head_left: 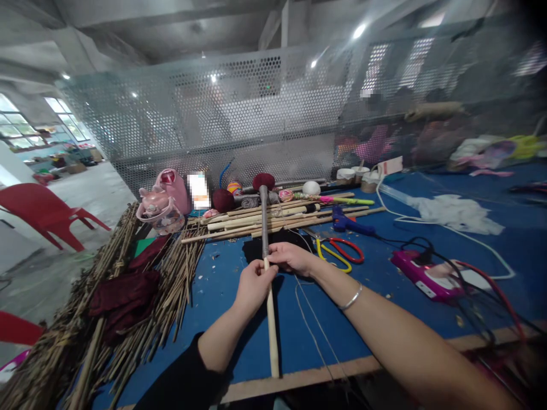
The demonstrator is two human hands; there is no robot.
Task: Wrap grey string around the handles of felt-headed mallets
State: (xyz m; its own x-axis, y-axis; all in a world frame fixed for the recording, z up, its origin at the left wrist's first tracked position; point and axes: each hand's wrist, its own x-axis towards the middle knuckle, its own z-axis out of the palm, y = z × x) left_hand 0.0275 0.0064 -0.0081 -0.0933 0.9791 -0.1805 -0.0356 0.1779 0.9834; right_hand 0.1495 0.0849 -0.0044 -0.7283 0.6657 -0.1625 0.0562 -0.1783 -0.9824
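A pale wooden stick [272, 330] lies lengthwise in front of me, with a dark red ball [264, 181] at its far end. Grey yarn wrapping [264, 219] covers its upper part. My left hand [255, 287] is closed around the bare wood just below the wrapping. At the wrapping's lower edge, my right hand [292, 259] pinches against the stick, apparently on the grey yarn; its fingertips partly hide the contact. Loose grey strands [314, 324] trail from near that hand to the table's front edge. Black cloth [252, 250] lies under the stick.
Bundled twigs [179, 290] and dark red cloth [123, 302] lie left. Across the back are wooden sticks [239, 222] and a pink basket [160, 216]. Scissors [342, 253], a blue glue gun [352, 222] and a corded purple power strip [427, 276] sit right. A perforated screen [256, 108] stands behind.
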